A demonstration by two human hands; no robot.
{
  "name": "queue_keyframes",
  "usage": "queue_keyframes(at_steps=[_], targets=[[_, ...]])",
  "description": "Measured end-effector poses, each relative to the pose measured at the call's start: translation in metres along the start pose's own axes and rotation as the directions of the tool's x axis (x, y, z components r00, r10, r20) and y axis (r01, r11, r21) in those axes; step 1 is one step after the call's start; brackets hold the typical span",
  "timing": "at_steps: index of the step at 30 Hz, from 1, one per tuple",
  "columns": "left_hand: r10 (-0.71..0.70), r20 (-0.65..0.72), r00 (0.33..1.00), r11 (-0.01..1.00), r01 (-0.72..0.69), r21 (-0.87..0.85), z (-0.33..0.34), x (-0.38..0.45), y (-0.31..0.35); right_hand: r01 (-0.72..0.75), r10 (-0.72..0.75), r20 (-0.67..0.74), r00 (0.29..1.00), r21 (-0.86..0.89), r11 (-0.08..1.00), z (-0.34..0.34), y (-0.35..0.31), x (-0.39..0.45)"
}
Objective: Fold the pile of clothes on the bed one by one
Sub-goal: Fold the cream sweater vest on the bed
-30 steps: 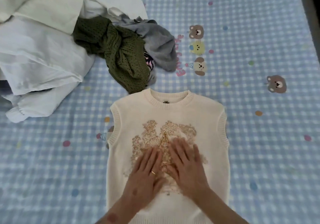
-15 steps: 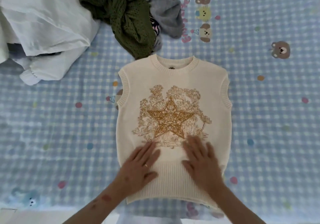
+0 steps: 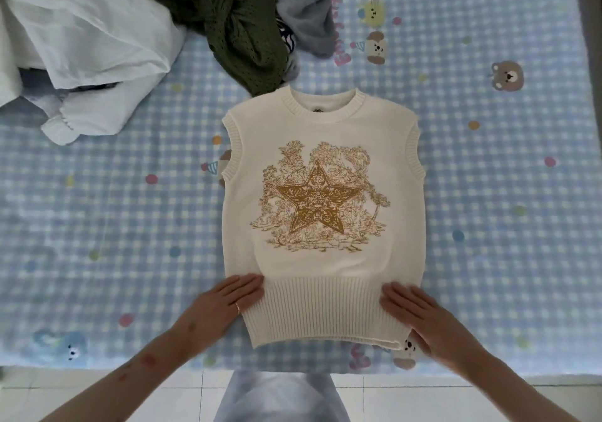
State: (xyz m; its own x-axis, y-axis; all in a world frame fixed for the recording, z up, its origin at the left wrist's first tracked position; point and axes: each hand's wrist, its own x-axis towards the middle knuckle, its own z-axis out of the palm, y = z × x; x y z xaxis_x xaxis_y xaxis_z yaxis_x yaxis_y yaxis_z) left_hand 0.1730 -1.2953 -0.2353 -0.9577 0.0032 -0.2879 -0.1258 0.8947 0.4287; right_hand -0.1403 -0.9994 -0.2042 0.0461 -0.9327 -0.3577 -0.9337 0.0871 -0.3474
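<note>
Cream vest [image 3: 322, 167] spread flat, face up, at centre of bed [image 3: 488, 226]; neck toward 12 o'clock, ribbed hem toward 6 o'clock, just short of the bed's near edge. Gold star [image 3: 314, 208] on chest, uncovered.

Left hand [image 3: 224, 304] at 7 o'clock of vest: fingers straight and together, laid flat on the left end of the hem band, tips pointing to 2 o'clock; ring on one finger. Right hand [image 3: 420, 317] at 5 o'clock: fingers straight, slightly spread, flat on the right end of the hem band, tips pointing to 10 o'clock. Nothing clamped by either hand.

Unfolded pile at 10 to 12 o'clock: white cloth [image 3: 84, 30] far left, green knit [image 3: 237, 30] in the middle, grey garment [image 3: 306, 14] to its right. Lower tip of green knit just beside vest collar at 11 o'clock; contact not discernible.

Open sheet at 9 o'clock of vest, between side seam and picture edge, and a wider strip at 3 o'clock up to the bed's right edge. Near edge of bed across 6 o'clock, tiled floor [image 3: 407, 399] beyond it.
</note>
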Motion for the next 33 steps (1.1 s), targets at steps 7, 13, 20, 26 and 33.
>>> queue_keyframes(at_steps=[7,13,20,26,33], targets=[[-0.299,-0.085,0.951,0.820,0.210,-0.532,-0.025,-0.026,0.018,-0.340,0.377,0.074,0.923,0.617,0.710,-0.025,-0.018,-0.014],[-0.725,-0.174,0.667,0.538,0.388,-0.748,-0.076,0.049,0.000,-0.392,0.739,-0.184,0.647,0.751,0.531,-0.070,0.015,0.070],[-0.871,-0.165,0.462,0.379,0.419,-0.825,-0.098,0.135,-0.046,-0.387,0.772,-0.362,0.522,0.707,0.592,-0.092,0.059,0.151],[-0.893,-0.195,0.406,0.382,0.453,-0.805,-0.098,0.171,-0.077,-0.430,0.784,-0.396,0.479,0.673,0.602,-0.099,0.088,0.193],[-0.914,-0.188,0.358,0.365,0.528,-0.767,-0.093,0.190,-0.104,-0.486,0.814,-0.372,0.446,0.663,0.569,-0.096,0.112,0.232]])
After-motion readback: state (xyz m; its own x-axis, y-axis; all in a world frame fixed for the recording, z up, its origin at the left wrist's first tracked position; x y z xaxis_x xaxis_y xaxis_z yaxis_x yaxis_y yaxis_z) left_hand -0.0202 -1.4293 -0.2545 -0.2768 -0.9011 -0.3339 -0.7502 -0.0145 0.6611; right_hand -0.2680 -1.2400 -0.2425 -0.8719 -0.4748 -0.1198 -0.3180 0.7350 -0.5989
